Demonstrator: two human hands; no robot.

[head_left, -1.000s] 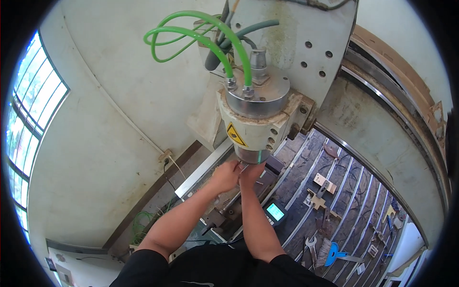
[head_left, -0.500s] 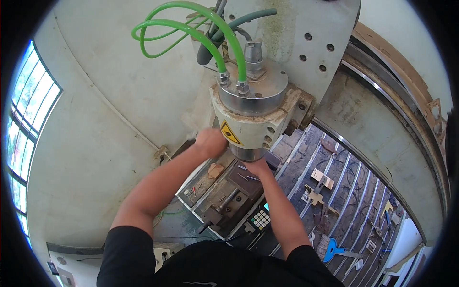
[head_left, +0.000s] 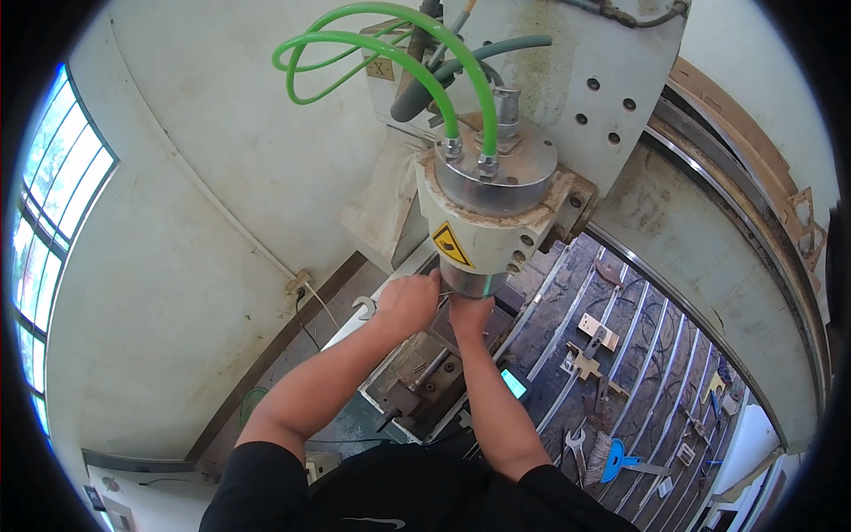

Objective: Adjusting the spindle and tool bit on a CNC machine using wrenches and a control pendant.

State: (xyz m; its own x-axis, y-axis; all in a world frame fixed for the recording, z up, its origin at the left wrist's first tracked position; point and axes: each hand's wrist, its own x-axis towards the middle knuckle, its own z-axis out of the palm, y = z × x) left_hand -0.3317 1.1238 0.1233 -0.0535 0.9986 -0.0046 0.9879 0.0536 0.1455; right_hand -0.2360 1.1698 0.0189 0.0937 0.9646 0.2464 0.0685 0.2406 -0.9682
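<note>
A spindle head (head_left: 496, 182) with a metal top and green hoses hangs over the work area. Closed in a fist, my left hand (head_left: 409, 303) is beside the spindle's lower end and grips a wrench (head_left: 363, 308), whose open jaw sticks out past the hand. Directly beneath the spindle nose (head_left: 474, 284) is my right hand (head_left: 471, 312), its fingers curled up against the underside; what they hold is hidden. A vise (head_left: 425, 377) with a bar handle lies below both hands.
A slotted machine table (head_left: 567, 355) extends to the right, carrying brass-coloured fixtures (head_left: 585, 362), another wrench (head_left: 577, 448), a brush (head_left: 598, 457) and a blue dustpan (head_left: 619, 461). A small lit keypad box (head_left: 513, 383) is near my right forearm. The curved grey wall (head_left: 204, 230) stands on the left.
My left hand has come down and toward my right hand, and the wrench jaw now shows beside it. My right hand stays under the spindle. The whole view has shifted a little.
</note>
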